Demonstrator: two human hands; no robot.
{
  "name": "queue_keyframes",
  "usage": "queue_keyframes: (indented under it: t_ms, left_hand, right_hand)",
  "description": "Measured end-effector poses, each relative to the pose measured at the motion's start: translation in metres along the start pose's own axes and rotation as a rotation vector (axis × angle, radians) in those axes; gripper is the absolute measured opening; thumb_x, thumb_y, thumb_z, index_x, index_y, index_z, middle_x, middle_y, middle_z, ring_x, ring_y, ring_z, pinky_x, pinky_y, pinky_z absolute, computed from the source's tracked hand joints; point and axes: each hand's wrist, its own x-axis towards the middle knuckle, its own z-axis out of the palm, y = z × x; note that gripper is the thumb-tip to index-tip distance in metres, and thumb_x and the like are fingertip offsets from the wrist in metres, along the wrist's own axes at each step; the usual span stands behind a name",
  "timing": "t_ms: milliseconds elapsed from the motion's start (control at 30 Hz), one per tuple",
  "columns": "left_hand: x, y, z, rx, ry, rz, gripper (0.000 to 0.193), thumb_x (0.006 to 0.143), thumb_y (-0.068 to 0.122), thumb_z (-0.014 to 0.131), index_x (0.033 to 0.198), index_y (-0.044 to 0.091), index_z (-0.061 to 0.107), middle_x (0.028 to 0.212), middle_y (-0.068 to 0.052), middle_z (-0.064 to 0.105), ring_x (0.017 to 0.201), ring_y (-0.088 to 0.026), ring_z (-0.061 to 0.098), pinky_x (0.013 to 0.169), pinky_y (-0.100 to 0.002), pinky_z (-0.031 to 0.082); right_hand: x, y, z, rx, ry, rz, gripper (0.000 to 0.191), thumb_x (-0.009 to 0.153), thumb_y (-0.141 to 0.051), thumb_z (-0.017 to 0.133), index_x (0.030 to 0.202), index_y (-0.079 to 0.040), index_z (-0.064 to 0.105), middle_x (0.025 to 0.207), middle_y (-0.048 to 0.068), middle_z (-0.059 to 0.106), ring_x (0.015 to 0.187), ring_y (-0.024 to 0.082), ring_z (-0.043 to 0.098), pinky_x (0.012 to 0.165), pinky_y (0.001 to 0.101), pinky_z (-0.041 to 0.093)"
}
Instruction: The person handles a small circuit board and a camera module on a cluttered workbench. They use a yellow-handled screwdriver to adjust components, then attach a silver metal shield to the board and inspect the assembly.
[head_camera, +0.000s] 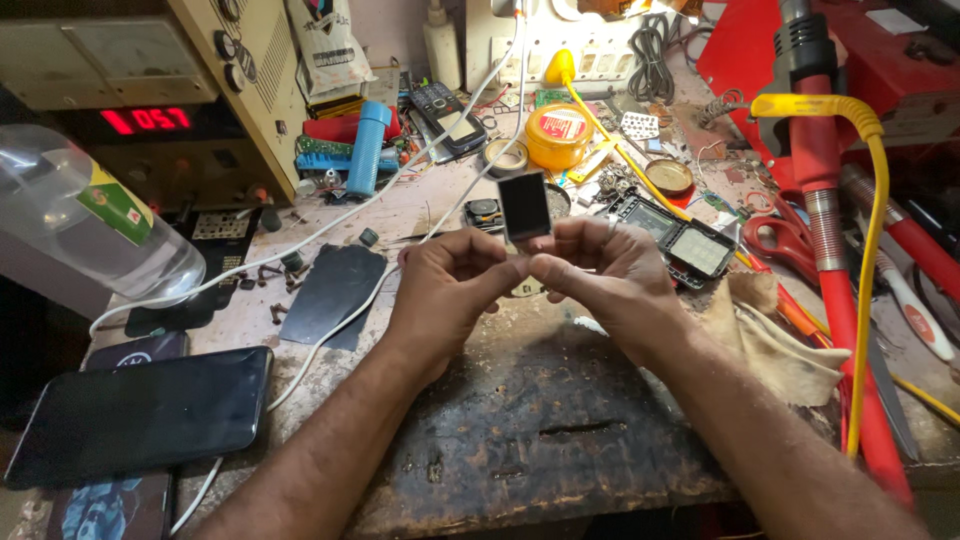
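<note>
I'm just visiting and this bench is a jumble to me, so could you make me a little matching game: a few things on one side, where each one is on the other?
Things:
1. small dark screen panel
2. large black phone
3. clear plastic bottle
4. red-handled scissors

Places:
A. lying flat near the bench's front left corner
B. on its side at the far left, by the red number display
C. held up between the fingertips of the left hand and right hand
D. right of the hands, beside the red tool shaft

Pairs: 1-C, 2-A, 3-B, 4-D
</note>
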Motion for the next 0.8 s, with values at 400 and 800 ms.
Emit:
queue_keyframes:
  t_ms: [400, 800]
  left_hand:
    - [0.001, -0.013, 0.004, -0.223, -0.081, 0.027, 0.020, 0.088, 0.016, 0.082, 0.089, 0.012, 0.063, 0.076, 0.004, 0.066, 0.067, -0.005, 0.061, 0.056, -0.024, 0.050]
    - [-0.002, -0.010, 0.004, -0.191, -0.112, 0.094, 0.019, 0.092, 0.020, 0.078, 0.088, 0.013, 0.061, 0.074, 0.005, 0.065, 0.065, -0.002, 0.059, 0.051, -0.020, 0.043]
  right_hand:
    - [-0.001, 0.001, 0.000, 0.021, 0.004, 0.059, 0.018, 0.097, -0.018, 0.071, 0.103, -0.002, 0.075, 0.088, 0.001, 0.073, 0.074, 0.006, 0.065, 0.069, 0.0280, 0.059]
    - [-0.002, -0.001, 0.000, -0.053, 0.007, 0.049, 0.015, 0.095, -0.013, 0.073, 0.103, 0.000, 0.076, 0.085, 0.002, 0.073, 0.070, 0.005, 0.063, 0.064, 0.0247, 0.056]
